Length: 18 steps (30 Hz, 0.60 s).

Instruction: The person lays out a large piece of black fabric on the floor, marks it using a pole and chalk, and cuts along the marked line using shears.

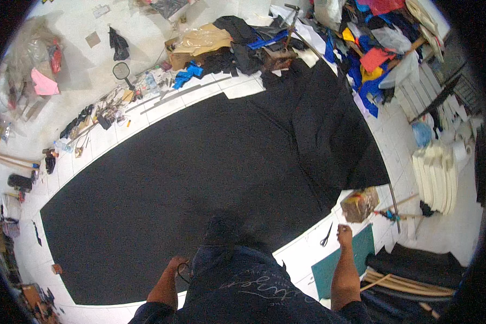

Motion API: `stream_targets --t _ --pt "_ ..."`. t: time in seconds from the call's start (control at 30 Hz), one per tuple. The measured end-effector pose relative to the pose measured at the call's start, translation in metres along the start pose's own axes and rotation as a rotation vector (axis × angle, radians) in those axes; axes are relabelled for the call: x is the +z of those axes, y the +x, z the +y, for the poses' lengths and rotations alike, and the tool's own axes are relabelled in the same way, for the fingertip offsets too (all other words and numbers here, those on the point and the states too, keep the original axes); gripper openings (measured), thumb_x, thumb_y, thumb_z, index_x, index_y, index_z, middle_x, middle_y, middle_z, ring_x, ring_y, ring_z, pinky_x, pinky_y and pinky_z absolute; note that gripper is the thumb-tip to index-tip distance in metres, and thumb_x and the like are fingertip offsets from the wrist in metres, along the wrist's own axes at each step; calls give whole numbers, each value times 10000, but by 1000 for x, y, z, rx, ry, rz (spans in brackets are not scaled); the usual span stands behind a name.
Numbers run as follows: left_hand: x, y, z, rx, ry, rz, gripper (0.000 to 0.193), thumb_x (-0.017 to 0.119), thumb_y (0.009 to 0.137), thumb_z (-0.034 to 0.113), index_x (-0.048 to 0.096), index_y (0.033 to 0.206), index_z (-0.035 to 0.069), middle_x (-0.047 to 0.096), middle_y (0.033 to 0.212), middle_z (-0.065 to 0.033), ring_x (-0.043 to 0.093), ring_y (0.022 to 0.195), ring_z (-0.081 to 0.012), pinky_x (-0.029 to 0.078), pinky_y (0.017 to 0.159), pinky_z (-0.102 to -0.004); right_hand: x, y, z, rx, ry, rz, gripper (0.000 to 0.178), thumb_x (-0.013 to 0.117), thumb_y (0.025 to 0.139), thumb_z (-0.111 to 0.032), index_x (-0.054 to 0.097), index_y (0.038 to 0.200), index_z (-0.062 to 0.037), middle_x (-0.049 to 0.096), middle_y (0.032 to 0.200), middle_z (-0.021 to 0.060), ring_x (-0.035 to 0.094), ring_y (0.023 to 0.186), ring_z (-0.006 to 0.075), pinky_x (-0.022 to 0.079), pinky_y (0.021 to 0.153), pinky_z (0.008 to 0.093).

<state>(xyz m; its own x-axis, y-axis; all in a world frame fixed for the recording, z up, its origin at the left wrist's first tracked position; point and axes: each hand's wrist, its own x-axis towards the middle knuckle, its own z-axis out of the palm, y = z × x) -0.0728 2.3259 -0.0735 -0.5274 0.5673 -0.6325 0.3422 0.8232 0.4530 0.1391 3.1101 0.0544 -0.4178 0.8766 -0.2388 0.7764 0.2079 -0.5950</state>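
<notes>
A large sheet of black fabric (pixel 189 162) covers most of the white tiled table, with folds bunched up at its far right. My left hand (pixel 177 263) is at the fabric's near edge, close to my body. Its fingers look closed beside a thin dark loop (pixel 184 272); what they hold is too small to make out. On the right, my right hand (pixel 344 233) is over the white tabletop with its fingers curled; anything inside them is hidden. Black-handled scissors (pixel 326 236) lie just left of it, apart from the hand. Below it lies a green cutting mat (pixel 329 267).
A box wrapped in brown tape (pixel 360 205) stands beyond my right hand. Dark fabric rolls (pixel 416 264) lie at the lower right. Tools and scraps (pixel 110 110) line the far left edge. Heaped coloured cloth (pixel 372 59) and stacked cream material (pixel 436 178) are on the right.
</notes>
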Motion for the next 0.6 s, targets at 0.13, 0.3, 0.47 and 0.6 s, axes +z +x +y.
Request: stream_targets --t 0.13,0.3,0.47,0.6 --pt "-66 22 60 -111 92 -161 337 541 859 213 646 1173 146 662 1135 -128 610 1085 -345 478 928 -453 55 91 -182 -298 -159 -120 369 630 894 -323 658 1017 23 687 987 185 661 939 301 496 839 377" --pt "-119 133 76 -692 -588 81 365 519 893 265 628 1227 165 625 1236 -134 595 1135 -332 473 942 -451 162 144 -416 -549 -259 -606 432 654 887 -326 625 1179 -10 656 1142 178 639 1040 292 480 917 369" --pt "-146 224 64 -510 -484 627 451 601 856 456 701 1077 75 696 1056 -178 670 981 -304 511 830 -420 300 183 -578 -744 -283 -865 465 671 878 -357 603 1206 -35 685 1086 159 663 978 282 510 864 382" --pt "-338 350 180 -646 -1093 217 533 620 851 508 687 1082 32 710 983 -162 675 972 -290 513 830 -403 322 293 -602 -784 -420 -871 419 677 880 -327 622 1154 -15 690 1033 146 662 948 270 509 849 368"
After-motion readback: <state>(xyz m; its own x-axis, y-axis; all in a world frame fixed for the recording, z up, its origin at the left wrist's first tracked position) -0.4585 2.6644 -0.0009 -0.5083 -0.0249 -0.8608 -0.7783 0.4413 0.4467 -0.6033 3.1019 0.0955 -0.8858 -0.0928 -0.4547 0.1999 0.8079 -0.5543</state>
